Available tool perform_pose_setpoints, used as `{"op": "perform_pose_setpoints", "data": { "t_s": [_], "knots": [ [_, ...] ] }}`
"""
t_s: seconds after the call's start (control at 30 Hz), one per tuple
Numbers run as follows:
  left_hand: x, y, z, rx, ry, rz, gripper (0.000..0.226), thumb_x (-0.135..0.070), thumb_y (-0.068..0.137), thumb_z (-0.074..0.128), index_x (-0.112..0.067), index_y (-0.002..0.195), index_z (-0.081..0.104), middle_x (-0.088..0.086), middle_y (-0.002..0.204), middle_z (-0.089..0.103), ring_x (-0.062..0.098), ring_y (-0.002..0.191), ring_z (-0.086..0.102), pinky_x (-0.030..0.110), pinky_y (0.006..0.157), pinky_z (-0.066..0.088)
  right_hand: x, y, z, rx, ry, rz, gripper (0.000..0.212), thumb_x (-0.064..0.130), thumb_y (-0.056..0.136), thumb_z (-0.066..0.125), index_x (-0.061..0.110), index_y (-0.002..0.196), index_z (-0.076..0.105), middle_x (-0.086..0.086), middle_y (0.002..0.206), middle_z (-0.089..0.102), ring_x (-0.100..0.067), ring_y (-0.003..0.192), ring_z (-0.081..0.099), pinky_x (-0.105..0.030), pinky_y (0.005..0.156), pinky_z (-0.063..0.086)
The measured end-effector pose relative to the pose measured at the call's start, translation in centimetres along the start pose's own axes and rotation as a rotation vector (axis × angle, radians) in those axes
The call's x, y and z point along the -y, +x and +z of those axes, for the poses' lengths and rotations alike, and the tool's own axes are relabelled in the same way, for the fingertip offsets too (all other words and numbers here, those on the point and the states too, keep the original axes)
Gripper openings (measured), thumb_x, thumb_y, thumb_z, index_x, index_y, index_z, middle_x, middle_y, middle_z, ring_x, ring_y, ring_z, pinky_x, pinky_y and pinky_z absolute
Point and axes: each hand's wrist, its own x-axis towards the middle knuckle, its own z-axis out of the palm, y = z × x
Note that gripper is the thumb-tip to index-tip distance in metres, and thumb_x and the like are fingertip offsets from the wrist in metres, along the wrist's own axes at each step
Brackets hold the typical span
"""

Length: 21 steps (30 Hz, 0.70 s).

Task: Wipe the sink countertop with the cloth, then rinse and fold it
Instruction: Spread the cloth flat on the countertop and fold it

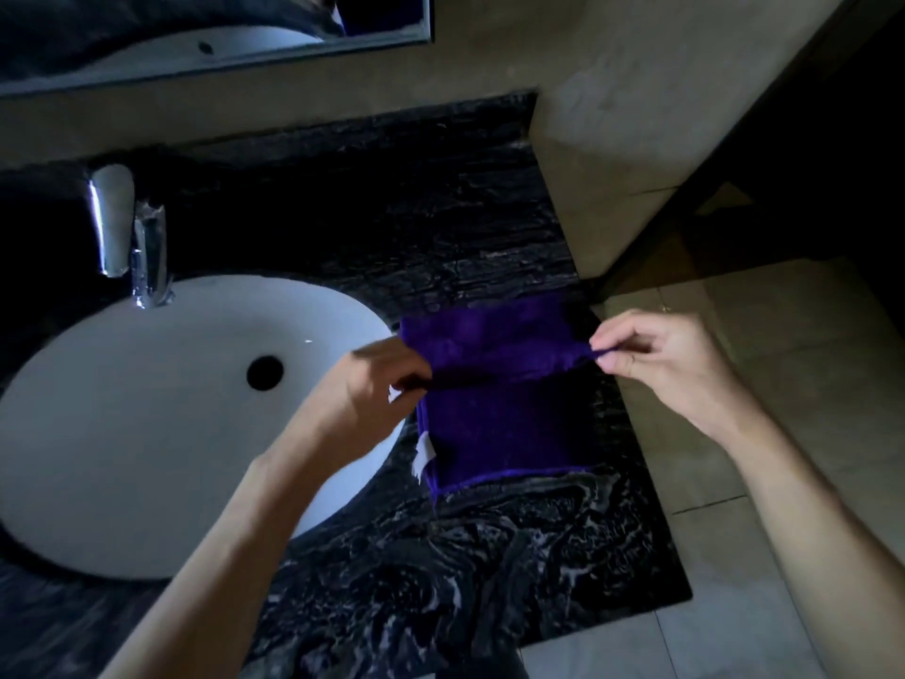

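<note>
Dark veined stone forms the countertop point(489, 556), with a white basin point(147, 409) set into its left part and a chrome tap point(147, 247) at the basin's back rim. On the right part of the countertop, between the basin and the right edge, lies the purple cloth point(509, 423), already doubled, its far half lifted. Folding looks to be the step in hand; next, the raised half likely needs laying flat and square. The left hand point(377, 384) pinches the cloth's left edge with curled fingers. The right hand point(661, 360) pinches the right corner between thumb and forefinger.
</note>
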Motion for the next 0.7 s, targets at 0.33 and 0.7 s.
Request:
{"op": "perform_pose_setpoints", "data": {
  "t_s": [0.33,0.7],
  "knots": [
    [-1.8,-6.6,6.0,0.116,0.183,-0.028,0.011,-0.024,0.077,0.062,-0.022,0.087,0.067,-0.005,0.083,0.061,0.019,0.073,0.063,0.034,0.046,0.054,-7.5,-7.0,3.7,-0.009,-0.417,-0.196,0.019,-0.015,0.076,0.076,0.003,0.076,0.071,0.004,0.094,0.066,-0.005,0.085,0.063,-0.012,0.079,0.046],
    [-2.5,-2.0,7.1,-0.108,0.186,-0.091,0.024,-0.028,0.098,0.055,-0.013,0.097,0.073,0.002,0.09,0.066,0.028,0.083,0.061,0.041,0.069,0.055,-3.2,-3.4,7.1,-0.259,-0.589,-0.191,0.035,0.011,0.092,0.051,0.002,0.122,0.068,-0.01,0.128,0.064,-0.027,0.115,0.062,-0.036,0.102,0.049]
  ]
}}
